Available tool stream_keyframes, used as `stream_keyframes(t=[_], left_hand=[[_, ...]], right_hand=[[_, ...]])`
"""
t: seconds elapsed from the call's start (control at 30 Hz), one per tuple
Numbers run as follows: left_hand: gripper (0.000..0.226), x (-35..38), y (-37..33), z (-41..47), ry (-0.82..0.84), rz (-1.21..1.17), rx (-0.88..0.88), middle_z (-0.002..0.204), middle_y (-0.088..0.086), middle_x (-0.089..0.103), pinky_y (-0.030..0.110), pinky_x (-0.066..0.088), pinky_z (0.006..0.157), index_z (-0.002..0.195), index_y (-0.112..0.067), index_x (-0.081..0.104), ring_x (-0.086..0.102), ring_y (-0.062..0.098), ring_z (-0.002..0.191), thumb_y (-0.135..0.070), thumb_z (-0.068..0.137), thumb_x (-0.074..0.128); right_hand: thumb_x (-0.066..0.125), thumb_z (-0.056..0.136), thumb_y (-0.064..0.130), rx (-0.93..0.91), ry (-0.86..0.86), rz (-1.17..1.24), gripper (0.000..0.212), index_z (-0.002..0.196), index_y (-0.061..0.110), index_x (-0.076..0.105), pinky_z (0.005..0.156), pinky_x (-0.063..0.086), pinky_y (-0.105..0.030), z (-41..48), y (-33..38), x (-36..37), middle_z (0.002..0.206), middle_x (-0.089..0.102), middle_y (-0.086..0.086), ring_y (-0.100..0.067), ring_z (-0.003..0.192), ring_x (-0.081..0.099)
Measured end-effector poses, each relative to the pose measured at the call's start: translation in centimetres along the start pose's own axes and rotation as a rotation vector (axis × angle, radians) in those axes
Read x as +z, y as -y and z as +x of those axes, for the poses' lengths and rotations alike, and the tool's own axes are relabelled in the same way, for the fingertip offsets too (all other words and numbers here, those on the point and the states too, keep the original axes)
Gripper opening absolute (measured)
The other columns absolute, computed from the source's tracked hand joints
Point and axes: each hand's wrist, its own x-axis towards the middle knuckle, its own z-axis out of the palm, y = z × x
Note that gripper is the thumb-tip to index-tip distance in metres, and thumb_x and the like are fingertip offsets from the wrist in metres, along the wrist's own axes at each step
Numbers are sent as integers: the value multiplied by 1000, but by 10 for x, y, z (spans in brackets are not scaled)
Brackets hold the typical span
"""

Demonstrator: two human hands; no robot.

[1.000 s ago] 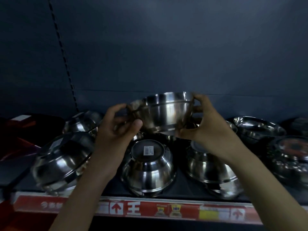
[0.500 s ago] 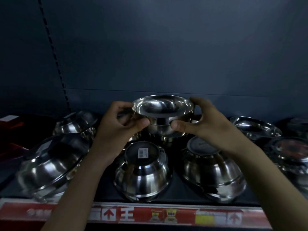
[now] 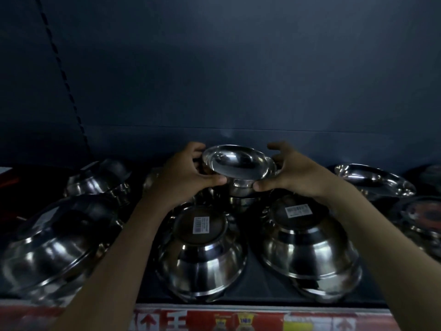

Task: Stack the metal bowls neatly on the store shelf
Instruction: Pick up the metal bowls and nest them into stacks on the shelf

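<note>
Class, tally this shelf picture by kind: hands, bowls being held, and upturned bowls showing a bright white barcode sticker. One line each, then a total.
Hands: 2 (left hand, right hand)
Bowls being held: 1 (held bowl)
Upturned bowls with a bright white sticker: 2 (centre bowl, right bowl)
Total: 5

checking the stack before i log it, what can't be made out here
Head view only.
What the upright bowl rests on: hidden by the bowl and the left hand.
Whether right hand fingers touch its rim: too dark.
Barcode label print: too small.
Price strip: cut off by bottom edge.
</note>
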Motion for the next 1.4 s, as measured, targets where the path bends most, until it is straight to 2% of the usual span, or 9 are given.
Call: stream_keyframes(t=[0.07,0.2,0.53,0.83,0.97,1.1,1.23,1.33,1.4], left_hand=[[92,3,4,5,15,65,-15,110,-21,59,41,51,101,128,-32,48,61,7,112,-39,49,94],[90,5,6,8,39,187,-21,107,-18,65,40,52,97,123,-35,49,64,7,106,-47,44,91],[68,10,1,12,111,356,-21,103,-16,64,35,54,89,117,-31,54,66,7,93,-36,60,91],[58,6,-10,2,157,363,0,108,-12,71,40,53,94,116,-27,60,67,8,97,-41,65,84],[62,-5,-20,-20,90,417,8,117,-6,63,28,43,95,136,-22,52,60,15,112,-41,82,76],[62,-24,-20,-63,-30,323,-19,131,-4,63,33,45,103,136,-25,55,61,15,117,-53,82,68],[29,-34,-17,-107,-110,221,-82,106,-20,66,26,45,96,121,-36,62,63,0,103,-37,92,64],[19,-32,-10,-130,-171,215,-130,102,-18,64,26,45,94,111,-41,60,64,5,102,-35,93,62],[19,-27,-4,-140,-204,227,-178,108,-10,67,24,42,92,113,-39,60,63,8,104,-34,95,60]], right_hand=[[93,41,47,21,13,-15,125,147,28,31,105,48,-41,6,-5,2,127,59,3,-20,117,60],[96,54,32,58,47,-110,119,151,24,28,103,46,-34,13,-4,1,135,55,1,-22,121,56],[91,67,28,130,120,-300,115,156,18,19,92,33,-22,13,10,1,152,43,-4,-23,136,45],[86,73,33,106,98,-347,108,157,18,19,105,34,-26,-1,26,7,156,38,-6,-25,142,38],[74,85,34,-38,-90,-389,78,151,19,36,87,36,-20,-24,44,8,145,50,-9,-24,128,51],[63,92,42,-133,-172,-274,53,141,27,49,70,33,-12,-55,59,16,133,59,2,-10,101,53],[57,95,37,-191,-162,-206,33,127,30,58,57,37,-1,-84,66,36,117,67,3,-8,85,58],[52,97,26,-224,-86,-186,31,128,28,58,66,42,-16,-103,62,55,114,68,2,-13,93,62],[49,99,23,-209,-57,-192,31,130,25,55,57,38,-18,-112,55,66,111,69,-3,-16,89,61]])
